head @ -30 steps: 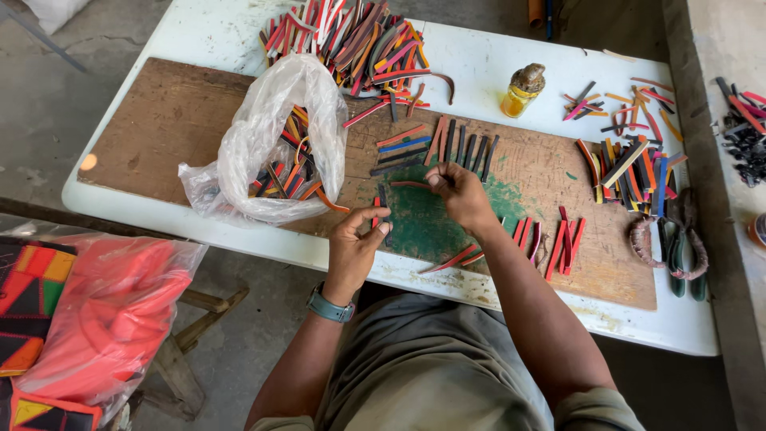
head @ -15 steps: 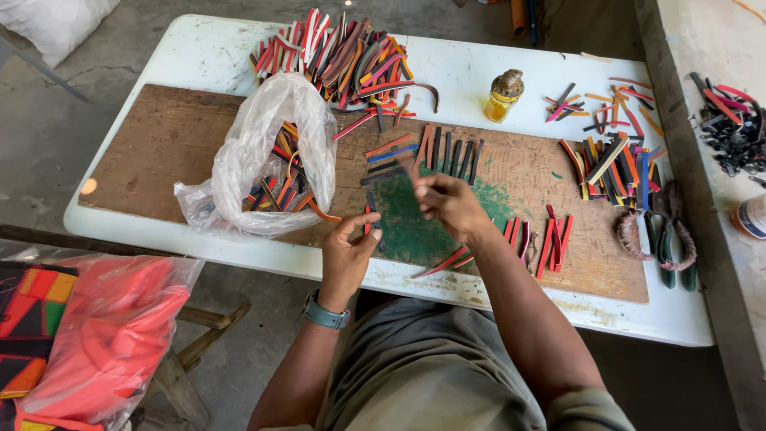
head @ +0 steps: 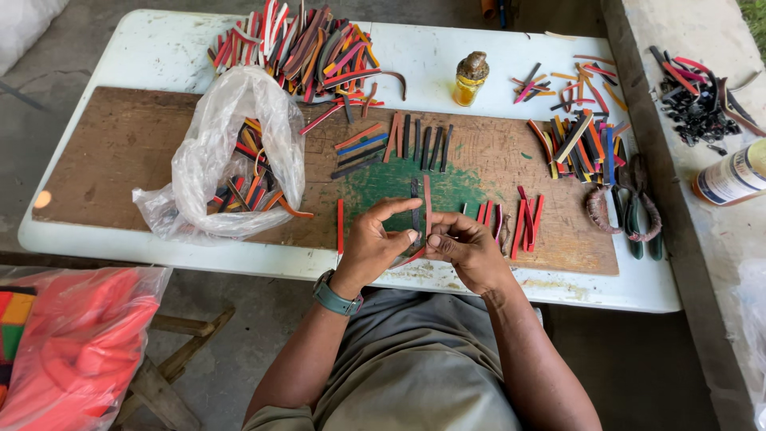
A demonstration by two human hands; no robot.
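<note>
Strips upright between left hand and right hand.

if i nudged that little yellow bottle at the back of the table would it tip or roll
The small bottle stands upright, taller than wide, so it probably tips easily. Its body looks round, so once down it would likely roll on the smooth white table. It looks like glass, so perhaps fragile.

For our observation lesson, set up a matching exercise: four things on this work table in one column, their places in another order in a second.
1 clear plastic bag
2 small yellow bottle
3 pliers
4 dark and red strips

a far edge of the table, middle
b between left hand and right hand
c left on the brown board
d right end of the board

1-c, 2-a, 3-d, 4-b
</note>
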